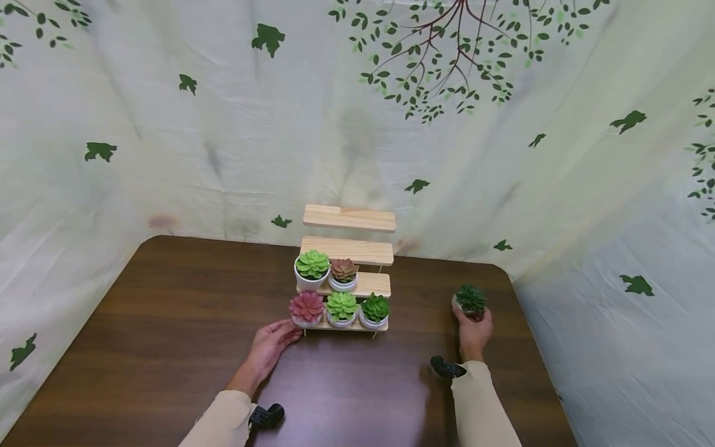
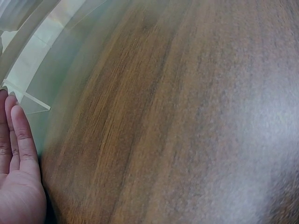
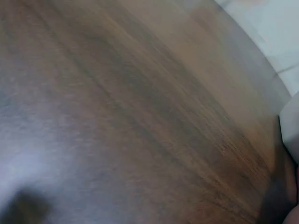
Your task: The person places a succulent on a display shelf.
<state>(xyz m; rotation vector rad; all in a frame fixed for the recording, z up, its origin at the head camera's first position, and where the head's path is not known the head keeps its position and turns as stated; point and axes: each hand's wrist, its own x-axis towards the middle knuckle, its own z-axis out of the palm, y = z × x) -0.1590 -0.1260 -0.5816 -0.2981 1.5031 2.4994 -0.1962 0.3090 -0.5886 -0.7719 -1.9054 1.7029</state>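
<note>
A small wooden tiered stand (image 1: 363,284) holds potted succulents on its two lower steps. On the bottom step sit a pink succulent (image 1: 306,307), a light green one (image 1: 341,308) and a dark green one (image 1: 375,308). Above them are a larger light green succulent (image 1: 312,266) and a reddish-brown one (image 1: 343,272). My left hand (image 1: 270,346) reaches the stand's lower left corner, fingers extended, right beside the pink plant's pot. Off to the right, my right hand (image 1: 474,333) grips the pot of another dark green succulent (image 1: 470,299); its white pot (image 3: 290,126) edges into the right wrist view.
The stand's two upper steps, such as the top plank (image 1: 349,218), carry no pots. A brown wooden table (image 1: 184,323) lies under everything. Behind and to the right hangs a pale curtain (image 1: 223,124) printed with leaves and branches.
</note>
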